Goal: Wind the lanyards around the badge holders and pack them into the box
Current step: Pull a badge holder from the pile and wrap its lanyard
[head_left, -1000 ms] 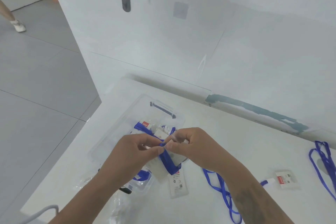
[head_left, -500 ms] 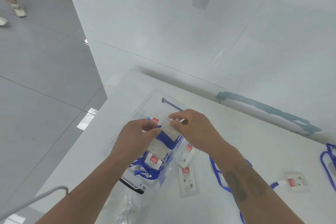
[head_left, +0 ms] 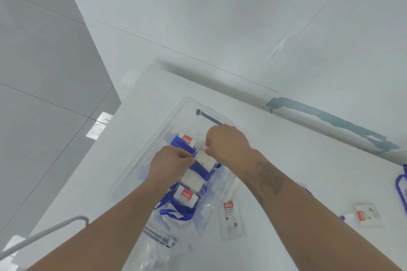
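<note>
Over the clear plastic box (head_left: 141,174), nearer than its far blue handle (head_left: 208,116), a light, slippery clear badge holder wound with soft blue lanyard (head_left: 203,160) is pinched by the left hand (head_left: 170,164) and right hand (head_left: 226,144); its stiff edges are judged the best hold, so that the winding is not loosened.

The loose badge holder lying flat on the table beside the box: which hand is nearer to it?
Right. The right hand is over the box, on the side facing the loose badge holder; the left hand is farther across the box.
</note>
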A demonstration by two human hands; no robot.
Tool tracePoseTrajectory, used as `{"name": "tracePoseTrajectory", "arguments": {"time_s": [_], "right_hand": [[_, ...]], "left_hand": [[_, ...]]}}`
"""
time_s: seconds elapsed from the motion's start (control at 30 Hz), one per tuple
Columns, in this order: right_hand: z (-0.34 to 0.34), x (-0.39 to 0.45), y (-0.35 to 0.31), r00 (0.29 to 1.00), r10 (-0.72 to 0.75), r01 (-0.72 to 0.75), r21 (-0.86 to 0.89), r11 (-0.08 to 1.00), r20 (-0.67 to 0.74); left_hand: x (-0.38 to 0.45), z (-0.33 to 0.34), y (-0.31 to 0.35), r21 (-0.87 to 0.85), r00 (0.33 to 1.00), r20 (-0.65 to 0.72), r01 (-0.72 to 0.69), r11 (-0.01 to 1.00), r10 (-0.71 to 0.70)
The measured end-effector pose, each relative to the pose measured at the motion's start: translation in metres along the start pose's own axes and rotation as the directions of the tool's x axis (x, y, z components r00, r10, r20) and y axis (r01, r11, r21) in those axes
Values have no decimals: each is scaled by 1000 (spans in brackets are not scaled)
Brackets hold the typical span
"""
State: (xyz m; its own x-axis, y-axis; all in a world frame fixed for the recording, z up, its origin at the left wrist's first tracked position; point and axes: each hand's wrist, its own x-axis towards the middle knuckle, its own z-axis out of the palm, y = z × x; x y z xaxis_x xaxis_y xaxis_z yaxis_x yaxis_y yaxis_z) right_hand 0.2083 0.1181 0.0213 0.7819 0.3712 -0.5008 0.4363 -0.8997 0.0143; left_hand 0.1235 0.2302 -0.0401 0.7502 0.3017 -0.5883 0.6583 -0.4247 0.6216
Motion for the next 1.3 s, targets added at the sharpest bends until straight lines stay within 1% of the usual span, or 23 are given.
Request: {"name": "tracePoseTrajectory", "arguments": {"time_s": [0.13,0.3,0.47,0.6,0.7,0.8,1.03,1.1,1.2,1.3], "right_hand": [[5,4,-4,998,38,-36,-45,998,39],[7,6,-9,996,59,-55,-61,997,64],[12,3,-14,996,60,-57,-40,998,66],[6,-2,-8,998,36,-34,-45,998,52],[-2,-8,1,999,33,-33,-33,999,-23],[-8,-16,13,993,40,-35,46,998,-115],[-31,-65,49,964,97,-13,323,946,-247],[-34,-79,57,953,121,-6,381,924,-278],[-37,-98,68,940,154,-3,442,897,-305],[-34,-111,76,928,173,3,469,883,-331]], "left_hand": [[10,14,0,131,1000,-22,-6,991,9],[20,28,2,161,997,-68,45,986,-35],[25,31,8,260,994,-90,89,961,-68],[28,31,10,376,995,-63,98,921,-80],[25,28,10,393,996,-67,77,916,-55],[16,25,7,366,996,-93,35,930,-1],[-6,11,12,366,989,-116,-42,930,91],[-11,9,11,388,994,-72,-48,921,82],[-19,11,11,478,999,31,-46,877,35],[-25,18,10,552,999,35,-53,832,40]]}}
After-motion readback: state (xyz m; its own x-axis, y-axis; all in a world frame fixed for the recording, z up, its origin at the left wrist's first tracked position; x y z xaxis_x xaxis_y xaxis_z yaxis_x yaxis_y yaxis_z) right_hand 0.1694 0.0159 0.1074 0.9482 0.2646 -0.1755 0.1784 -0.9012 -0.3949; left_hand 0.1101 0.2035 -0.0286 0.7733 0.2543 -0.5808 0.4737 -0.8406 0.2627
